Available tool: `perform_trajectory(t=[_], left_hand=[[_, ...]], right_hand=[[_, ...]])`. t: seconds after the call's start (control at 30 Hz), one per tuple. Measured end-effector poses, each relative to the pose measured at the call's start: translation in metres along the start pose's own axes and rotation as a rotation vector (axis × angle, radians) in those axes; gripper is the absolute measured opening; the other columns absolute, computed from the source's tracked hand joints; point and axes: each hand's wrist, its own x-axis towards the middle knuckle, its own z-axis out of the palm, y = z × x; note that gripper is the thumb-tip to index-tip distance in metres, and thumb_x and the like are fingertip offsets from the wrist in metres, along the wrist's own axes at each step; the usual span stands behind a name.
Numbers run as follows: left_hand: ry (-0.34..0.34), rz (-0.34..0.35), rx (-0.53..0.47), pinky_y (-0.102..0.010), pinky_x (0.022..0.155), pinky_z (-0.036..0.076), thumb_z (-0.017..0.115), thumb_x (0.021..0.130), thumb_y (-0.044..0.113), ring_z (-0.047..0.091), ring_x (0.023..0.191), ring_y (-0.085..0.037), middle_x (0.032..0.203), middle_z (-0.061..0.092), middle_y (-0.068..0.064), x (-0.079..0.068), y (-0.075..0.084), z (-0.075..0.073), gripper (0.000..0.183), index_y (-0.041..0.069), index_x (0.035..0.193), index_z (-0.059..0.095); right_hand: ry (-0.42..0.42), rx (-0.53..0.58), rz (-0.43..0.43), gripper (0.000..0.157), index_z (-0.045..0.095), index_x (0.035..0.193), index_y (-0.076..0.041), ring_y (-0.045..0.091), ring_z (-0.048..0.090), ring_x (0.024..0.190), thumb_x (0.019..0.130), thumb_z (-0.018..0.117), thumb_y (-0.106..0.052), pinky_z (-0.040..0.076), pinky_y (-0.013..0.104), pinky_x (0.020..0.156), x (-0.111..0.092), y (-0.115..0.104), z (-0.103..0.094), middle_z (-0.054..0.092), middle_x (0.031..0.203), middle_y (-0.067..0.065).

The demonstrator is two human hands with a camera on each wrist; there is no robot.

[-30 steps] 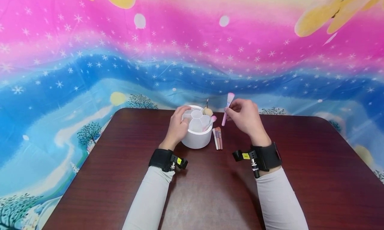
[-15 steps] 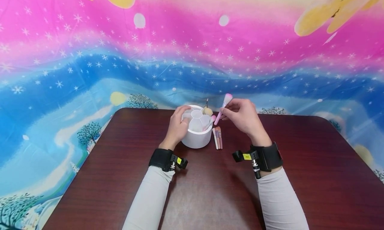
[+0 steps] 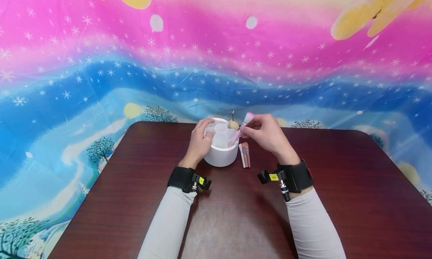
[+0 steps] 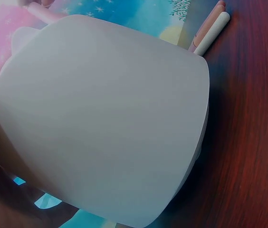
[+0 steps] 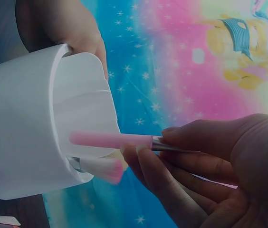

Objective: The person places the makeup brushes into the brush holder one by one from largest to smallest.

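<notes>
Nearest, we see two pale sleeves (image 3: 168, 225) over the table (image 3: 219, 221), each leading to a black wrist strap (image 3: 181, 179). Next, we find three slim brushes (image 3: 244, 155) lying side by side on the table, just beside the round white container (image 3: 221, 158). The left hand (image 3: 199, 144) applies its grip to the container's side and rim. The right hand's (image 3: 268, 133) grip is narrow: thumb and fingertips pinch the pink brush (image 5: 110, 138), tilted, bristles up. We locate its handle end at the container's opening; we cannot tell whether it touches the inner wall. A second pink-tipped brush (image 5: 103, 170) leans at the rim. Farther back, we note a cream rounded item (image 3: 233, 125) at the container's edge. Beyond the table hangs a printed cloth (image 3: 216, 56).
</notes>
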Motion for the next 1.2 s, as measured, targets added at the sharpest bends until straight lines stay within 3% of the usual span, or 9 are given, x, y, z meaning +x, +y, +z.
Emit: perform_trajectory(t=[0.23, 0.77, 1.03, 1.2], left_hand=[[-0.002, -0.007, 0.003, -0.043, 0.103, 0.033, 0.041, 0.083, -0.003, 0.038, 0.122, -0.013, 0.131, 0.047, -0.002, -0.001, -0.001, 0.000, 0.045, 0.010, 0.123, 0.056], [0.009, 0.008, -0.001, -0.042, 0.102, 0.033, 0.041, 0.083, -0.003, 0.038, 0.121, -0.012, 0.130, 0.048, -0.001, 0.001, -0.002, 0.001, 0.044, 0.011, 0.122, 0.057], [0.004, -0.008, -0.006, -0.043, 0.102, 0.033, 0.040, 0.083, -0.002, 0.038, 0.121, -0.013, 0.130, 0.047, -0.001, 0.000, -0.001, 0.000, 0.045, 0.011, 0.122, 0.057], [-0.004, -0.016, 0.006, -0.044, 0.102, 0.033, 0.040, 0.083, -0.002, 0.037, 0.122, -0.013, 0.132, 0.046, -0.001, 0.000, -0.001, 0.000, 0.045, 0.012, 0.123, 0.056]], right_hand=[[-0.014, -0.022, 0.016, 0.013, 0.068, 0.092, 0.001, 0.018, 0.065, 0.074, 0.083, 0.068, -0.008, 0.055, 0.040, 0.070, 0.008, 0.026, 0.003, 0.069, 0.083, 0.012], [-0.033, -0.160, 0.063, 0.018, 0.069, 0.095, -0.006, 0.015, 0.064, 0.075, 0.083, 0.070, -0.019, 0.052, 0.040, 0.074, 0.009, 0.028, 0.001, 0.069, 0.084, 0.005], [0.004, -0.173, 0.065, 0.015, 0.068, 0.095, -0.005, 0.015, 0.064, 0.072, 0.086, 0.066, -0.016, 0.053, 0.038, 0.071, 0.009, 0.030, -0.005, 0.069, 0.080, 0.007], [0.045, -0.284, 0.059, 0.017, 0.068, 0.097, -0.006, 0.017, 0.064, 0.071, 0.089, 0.062, -0.020, 0.053, 0.036, 0.065, 0.011, 0.041, -0.008, 0.069, 0.081, 0.007]])
